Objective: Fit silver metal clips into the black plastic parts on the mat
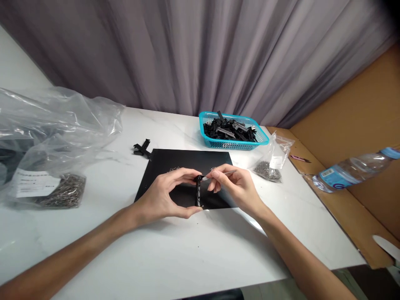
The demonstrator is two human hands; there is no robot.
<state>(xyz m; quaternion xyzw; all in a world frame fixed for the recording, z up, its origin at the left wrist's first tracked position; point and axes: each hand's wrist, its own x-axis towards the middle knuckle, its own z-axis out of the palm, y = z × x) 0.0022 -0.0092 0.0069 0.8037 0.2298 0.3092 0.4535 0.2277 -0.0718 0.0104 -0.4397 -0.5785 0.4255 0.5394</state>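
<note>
My left hand (165,193) pinches a small black clip part (198,191) upright between thumb and fingers, over a black mat (175,160) on the white table. My right hand (236,185) is closed on a thin metal pin (229,171), its tip meeting the top of the black part. Both hands touch at the part, above the mat's front edge.
A teal basket (233,143) of black clips stands behind the mat. A small bag of metal bits (268,168) lies to the right, a large plastic bag (53,137) with more metal bits to the left. A loose black clip (142,148), water bottle (353,171) and cardboard (359,125) are around.
</note>
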